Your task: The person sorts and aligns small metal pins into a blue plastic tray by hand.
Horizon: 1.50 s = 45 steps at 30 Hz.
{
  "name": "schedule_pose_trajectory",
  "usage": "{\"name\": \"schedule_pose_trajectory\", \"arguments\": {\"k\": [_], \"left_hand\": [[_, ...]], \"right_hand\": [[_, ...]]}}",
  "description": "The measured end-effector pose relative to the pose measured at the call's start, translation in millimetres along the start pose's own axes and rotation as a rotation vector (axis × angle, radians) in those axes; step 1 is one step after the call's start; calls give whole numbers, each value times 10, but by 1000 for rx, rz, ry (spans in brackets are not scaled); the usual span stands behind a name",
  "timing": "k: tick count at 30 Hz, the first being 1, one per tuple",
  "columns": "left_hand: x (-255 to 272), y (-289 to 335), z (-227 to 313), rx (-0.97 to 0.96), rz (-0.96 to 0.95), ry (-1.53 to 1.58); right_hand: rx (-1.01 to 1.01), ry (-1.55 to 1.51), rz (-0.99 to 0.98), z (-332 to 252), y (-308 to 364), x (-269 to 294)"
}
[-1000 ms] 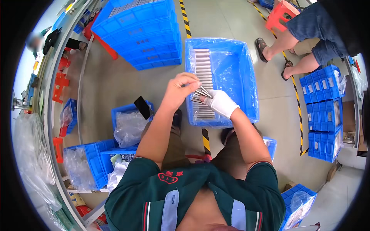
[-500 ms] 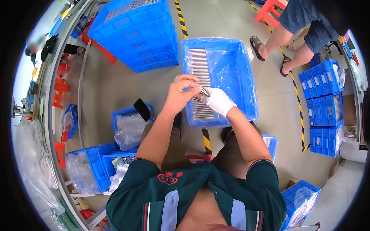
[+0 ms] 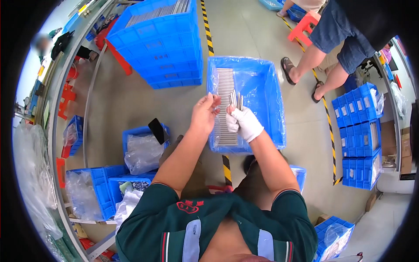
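Observation:
A blue plastic crate point(image 3: 278, 131) lined with clear film stands in front of me. Along its left side lies a column of thin silvery metal rods point(image 3: 225, 83), set side by side. My right hand point(image 3: 248, 123), in a white glove, is closed round a small bunch of metal rods point(image 3: 236, 101) over the crate, their ends sticking up past the fingers. My bare left hand point(image 3: 204, 114) hovers by the crate's left edge, apart from the bunch. Its fingers are loosely curled and apart, with nothing visible in them.
Stacked blue crates point(image 3: 168, 54) stand at the far left, the top one full of rods. More crates point(image 3: 358, 142) are stacked at right. A dark phone point(image 3: 158, 131) sits above a bagged crate point(image 3: 143, 152) at left. Another person's legs point(image 3: 321, 52) are at the far right.
My left hand has come away from the rods and moved left. My right hand now holds the bunch more upright. The whole view has shifted a little.

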State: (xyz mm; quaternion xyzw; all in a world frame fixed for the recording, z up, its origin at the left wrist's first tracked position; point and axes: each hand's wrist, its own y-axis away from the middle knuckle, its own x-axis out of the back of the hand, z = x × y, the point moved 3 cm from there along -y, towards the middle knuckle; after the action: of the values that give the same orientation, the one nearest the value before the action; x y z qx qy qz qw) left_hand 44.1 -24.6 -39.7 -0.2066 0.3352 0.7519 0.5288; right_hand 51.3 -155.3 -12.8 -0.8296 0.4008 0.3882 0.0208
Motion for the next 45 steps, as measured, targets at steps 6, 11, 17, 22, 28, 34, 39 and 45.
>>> {"name": "schedule_pose_trajectory", "arguments": {"k": [6,11,17,22,28,34,39,45], "left_hand": [[-99,-2,-491,355,32,469],[-393,108,-403,335,8,520],[-291,75,-605,390,8,449],[-545,294,-359,357,118,307],[-246,122,-278,97,68,-130],[-20,-69,85,-459,-78,-978],[-189,110,230,-235,-317,-1006],[-319,167,320,-66,-275,-1018]], "right_hand": [[476,418,279,-82,4,-194],[536,364,246,-216,9,-338],[625,51,267,-203,-109,-271],[640,76,331,-261,-61,-314],[714,437,472,-228,-55,-67],[-62,662,254,-85,107,8],[-326,359,-141,36,180,-5],[-300,162,-71,145,95,-11]]}}
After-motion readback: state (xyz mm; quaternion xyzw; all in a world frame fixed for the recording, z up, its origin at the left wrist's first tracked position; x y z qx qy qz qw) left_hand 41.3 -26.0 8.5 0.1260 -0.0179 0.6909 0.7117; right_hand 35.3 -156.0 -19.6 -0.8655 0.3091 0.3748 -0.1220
